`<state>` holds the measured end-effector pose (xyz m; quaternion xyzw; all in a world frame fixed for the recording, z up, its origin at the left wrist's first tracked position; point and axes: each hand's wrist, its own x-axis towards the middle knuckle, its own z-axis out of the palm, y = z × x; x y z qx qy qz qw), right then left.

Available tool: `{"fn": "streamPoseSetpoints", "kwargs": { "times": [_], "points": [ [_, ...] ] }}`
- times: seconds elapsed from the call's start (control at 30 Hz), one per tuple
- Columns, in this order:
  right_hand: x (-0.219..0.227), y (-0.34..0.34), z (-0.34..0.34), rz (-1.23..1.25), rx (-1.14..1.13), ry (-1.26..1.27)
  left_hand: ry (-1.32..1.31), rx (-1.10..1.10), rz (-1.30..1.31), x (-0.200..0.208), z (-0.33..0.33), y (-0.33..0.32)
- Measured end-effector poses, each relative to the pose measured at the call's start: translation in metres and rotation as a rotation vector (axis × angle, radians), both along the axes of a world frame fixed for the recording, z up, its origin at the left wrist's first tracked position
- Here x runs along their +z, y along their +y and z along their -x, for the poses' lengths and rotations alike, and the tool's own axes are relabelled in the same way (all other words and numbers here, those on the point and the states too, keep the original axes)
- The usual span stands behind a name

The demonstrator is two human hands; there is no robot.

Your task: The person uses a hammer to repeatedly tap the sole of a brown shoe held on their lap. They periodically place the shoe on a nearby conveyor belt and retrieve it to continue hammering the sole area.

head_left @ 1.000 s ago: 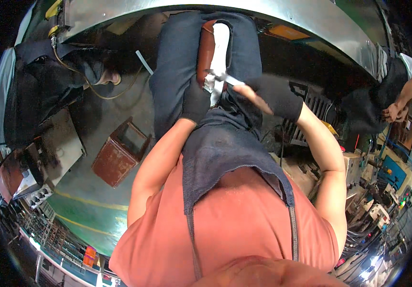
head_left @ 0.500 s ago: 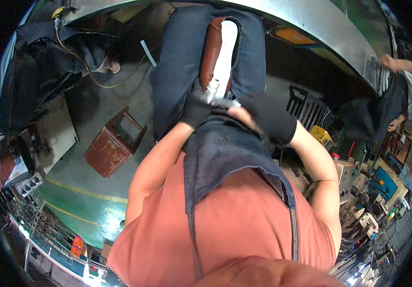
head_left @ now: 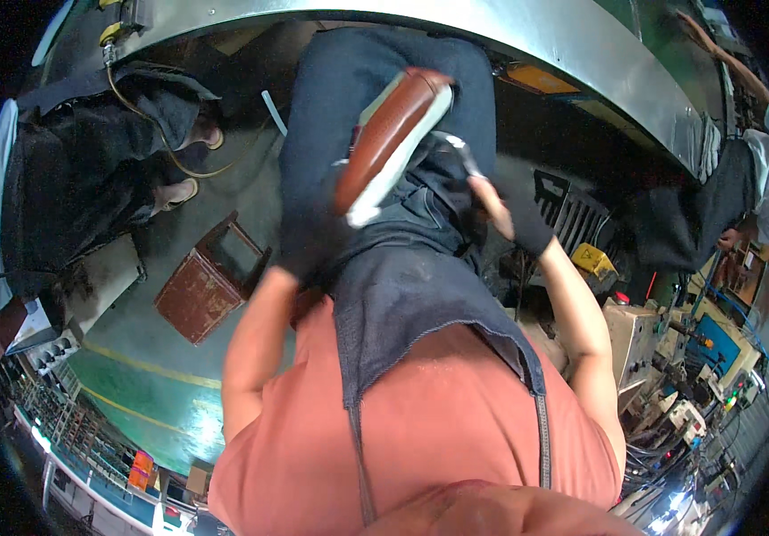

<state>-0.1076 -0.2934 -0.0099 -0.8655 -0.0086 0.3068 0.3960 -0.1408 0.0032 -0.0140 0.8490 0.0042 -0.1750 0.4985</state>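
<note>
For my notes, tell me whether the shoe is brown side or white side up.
The shoe is brown side up: its broad brown surface shows, and white runs as a narrow band along its right edge.

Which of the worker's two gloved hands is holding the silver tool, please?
The right hand, gripping the silver tool by its near end; the left hand instead holds the brown shoe-shaped piece.

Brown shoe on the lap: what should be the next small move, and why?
Probably the left hand should turn the brown shoe a little, so its white strip faces upward more. The brown side is uppermost, the strip shows narrowly along its right edge, and the right hand holds a metal tool nearby.
</note>
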Motion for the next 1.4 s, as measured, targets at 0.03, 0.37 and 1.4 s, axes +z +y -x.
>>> {"fn": "streamPoseSetpoints", "kwargs": {
  "times": [0.03,0.37,1.4],
  "points": [
    [-0.001,-0.01,0.013,-0.179,-0.176,-0.049,0.099,-0.071,-0.01,0.002,0.0,0.029],
    [0.046,0.002,0.02,-0.233,-0.291,0.24,-0.397,0.177,0.103,-0.086,-0.053,-0.073],
    [0.089,0.07,-0.078,0.487,0.938,-0.128,-0.21,0.202,0.286,-0.158,-0.057,-0.08]
  ]
}}
